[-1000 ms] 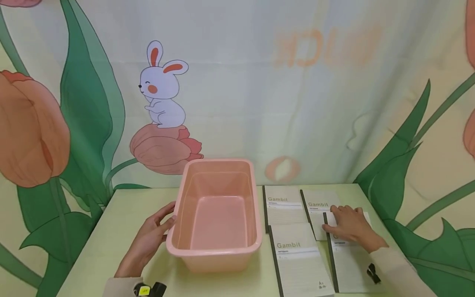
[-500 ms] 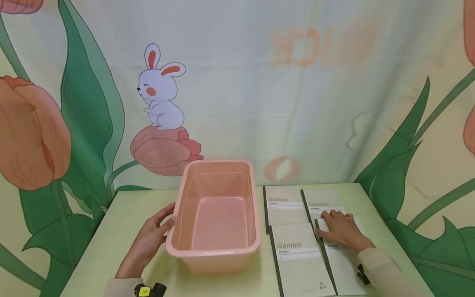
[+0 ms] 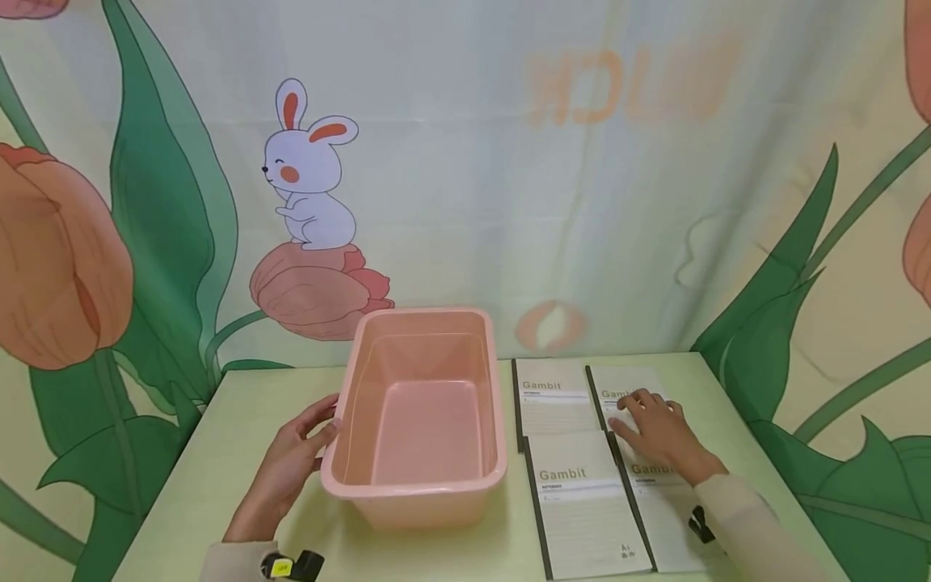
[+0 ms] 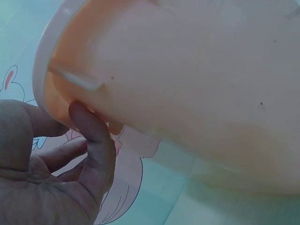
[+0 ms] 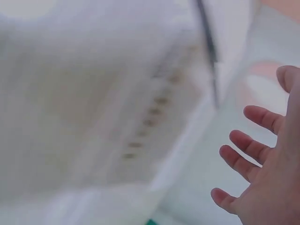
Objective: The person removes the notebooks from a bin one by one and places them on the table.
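On the left, my left hand (image 3: 284,465) holds the side rim of a pink plastic basin (image 3: 414,490), its inside bare. In the left wrist view, curled fingers and thumb (image 4: 91,124) close on the basin's rim (image 4: 40,70). Right of the basin lie several "Gambit" notebooks with dark spines, in two rows. Over the top of the front right notebook (image 3: 665,517) hovers my right hand (image 3: 662,432), overlapping the back right notebook (image 3: 629,378). Its fingers are spread and hold nothing; the right wrist view shows them apart from a blurred notebook (image 5: 112,126).
Beside the front right notebook lies the front left notebook (image 3: 589,525), its top edge meeting the back left notebook (image 3: 553,416). The pale green table (image 3: 189,469) ends at a printed curtain (image 3: 451,178) with a rabbit and tulips.
The front right notebook has slid left against its neighbour under my right hand. That hand has since let go and spread its fingers. My left hand stays on the basin.
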### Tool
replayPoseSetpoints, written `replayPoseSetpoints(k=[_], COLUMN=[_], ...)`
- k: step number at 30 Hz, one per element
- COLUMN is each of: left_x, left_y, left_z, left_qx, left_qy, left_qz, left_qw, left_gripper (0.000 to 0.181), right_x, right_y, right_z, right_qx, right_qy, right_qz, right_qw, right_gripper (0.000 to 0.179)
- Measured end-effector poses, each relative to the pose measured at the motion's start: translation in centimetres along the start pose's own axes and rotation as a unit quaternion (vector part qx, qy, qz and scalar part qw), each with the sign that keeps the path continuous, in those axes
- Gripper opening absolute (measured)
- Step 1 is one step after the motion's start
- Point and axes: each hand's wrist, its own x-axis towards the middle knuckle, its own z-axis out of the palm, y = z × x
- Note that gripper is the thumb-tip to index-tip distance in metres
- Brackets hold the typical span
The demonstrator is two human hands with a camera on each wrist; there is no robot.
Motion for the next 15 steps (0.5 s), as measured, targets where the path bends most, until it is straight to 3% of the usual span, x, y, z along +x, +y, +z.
replayPoseSetpoints(k=[7, 11, 15], left_x=[-0.4, -1.0, -1.5], left_y=[-0.2, 0.9, 2.5], left_z=[-0.7, -1.5, -2.1], left_qx=[0.028, 0.061, 0.11], left_qy=[0.014, 0.024, 0.043], left_qz=[-0.008, 0.025, 0.073], left_qw=[0.9995, 0.9976, 0.9903], left_gripper=[0.056, 0.061, 0.068], right_x=[0.8, 1.0, 1.3], right_y=[-2.4, -4.2, -6.1], right_z=[-2.9, -4.7, -6.7], right_qx=[0.009, 0.011, 0.009], right_qy=[0.041, 0.056, 0.073], right_qz=[-0.039, -0.059, -0.078], right_qw=[0.9984, 0.9966, 0.9942], right_gripper=[0.046, 0.042, 0.044])
